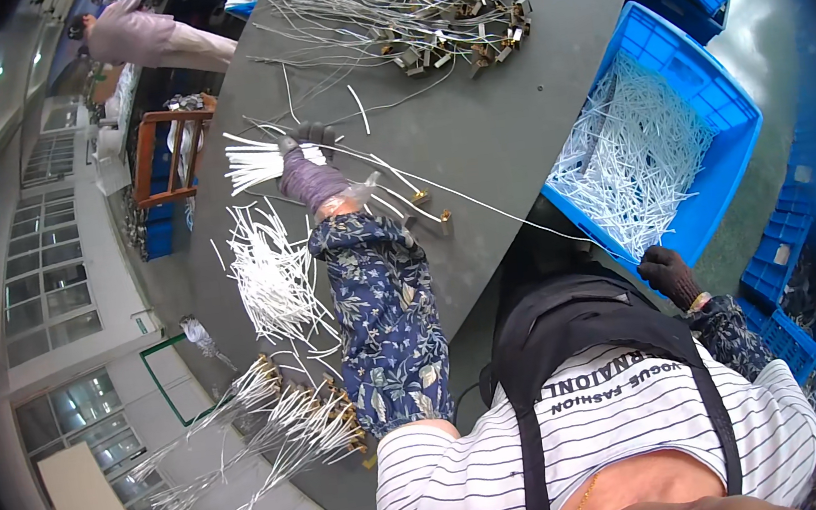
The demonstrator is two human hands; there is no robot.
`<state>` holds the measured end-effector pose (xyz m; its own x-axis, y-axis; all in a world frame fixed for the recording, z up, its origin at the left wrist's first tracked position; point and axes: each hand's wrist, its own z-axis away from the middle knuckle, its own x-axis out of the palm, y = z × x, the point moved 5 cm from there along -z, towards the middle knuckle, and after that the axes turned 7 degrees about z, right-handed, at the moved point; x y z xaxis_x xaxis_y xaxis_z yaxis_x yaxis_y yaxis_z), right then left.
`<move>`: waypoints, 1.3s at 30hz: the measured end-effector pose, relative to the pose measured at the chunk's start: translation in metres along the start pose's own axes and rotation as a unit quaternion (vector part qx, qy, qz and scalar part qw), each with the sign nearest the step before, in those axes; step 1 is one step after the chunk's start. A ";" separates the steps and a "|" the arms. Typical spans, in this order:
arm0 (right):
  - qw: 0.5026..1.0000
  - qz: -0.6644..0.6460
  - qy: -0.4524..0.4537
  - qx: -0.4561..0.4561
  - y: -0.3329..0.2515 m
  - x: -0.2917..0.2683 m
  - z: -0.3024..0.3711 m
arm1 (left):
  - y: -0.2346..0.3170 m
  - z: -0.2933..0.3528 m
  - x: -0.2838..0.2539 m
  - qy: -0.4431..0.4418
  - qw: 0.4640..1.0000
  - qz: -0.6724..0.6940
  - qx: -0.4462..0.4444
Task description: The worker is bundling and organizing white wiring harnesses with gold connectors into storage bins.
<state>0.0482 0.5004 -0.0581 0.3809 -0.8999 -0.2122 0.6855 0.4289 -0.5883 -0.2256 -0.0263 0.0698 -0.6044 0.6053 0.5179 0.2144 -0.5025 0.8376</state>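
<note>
While the left hand [300, 150] clutched tubes [255, 162], the right hand [668, 275] pinched a taut wire [483, 202] right beside the bin [691, 74]!

This is a factory workshop: wires [402, 24] and white tubes [274, 270] heap a grey surface [490, 135], blue crates [725, 108] crowd beside it, windows [44, 261] line the wall [109, 264].

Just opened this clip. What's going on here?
A person with gloved hands works at a grey table. Their left hand grips a bundle of short white tubes. A long thin wire runs from near that hand over the table's edge toward the right hand, though whether its fingers hold it is unclear. That hand is at the near end of a blue bin of loose white tubes. Another white pile lies beside the left forearm.
</note>
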 end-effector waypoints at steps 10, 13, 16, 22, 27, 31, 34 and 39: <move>1.000 -0.013 -0.021 0.003 -0.009 -0.002 -0.008 | -0.022 0.018 -0.016 -0.020 0.985 -0.040 -0.170; 1.000 -0.002 -0.022 -0.006 -0.025 0.004 -0.010 | -0.049 0.059 -0.011 -0.124 0.982 -0.043 -0.138; 0.998 -0.014 -0.029 0.052 -0.046 0.019 -0.015 | -0.097 0.144 -0.002 -0.045 0.945 -0.021 -0.323; 0.991 -0.011 -0.106 -0.077 -0.124 0.049 -0.042 | -0.103 0.218 0.033 -0.359 0.788 -0.474 -0.159; 0.982 0.042 -0.108 -0.146 -0.175 0.063 -0.047 | -0.066 0.143 -0.043 0.055 0.967 -0.180 -0.173; 0.958 0.105 -0.070 -0.257 -0.237 0.122 -0.076 | -0.090 0.135 -0.052 -0.013 0.934 -0.304 -0.184; 0.935 0.150 -0.097 -0.308 -0.256 0.145 -0.091 | -0.080 0.119 -0.067 0.029 0.929 -0.335 -0.157; 0.814 0.381 0.234 -0.371 -0.309 0.058 -0.128 | -0.025 0.049 -0.125 0.041 0.898 -0.407 -0.162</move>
<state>-0.2206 0.3054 0.0117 0.1227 -0.4008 -0.9079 -0.2674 0.8676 -0.4192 -0.1173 -0.0590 -0.0079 -0.5170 0.8131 -0.2678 -0.5499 -0.0757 0.8318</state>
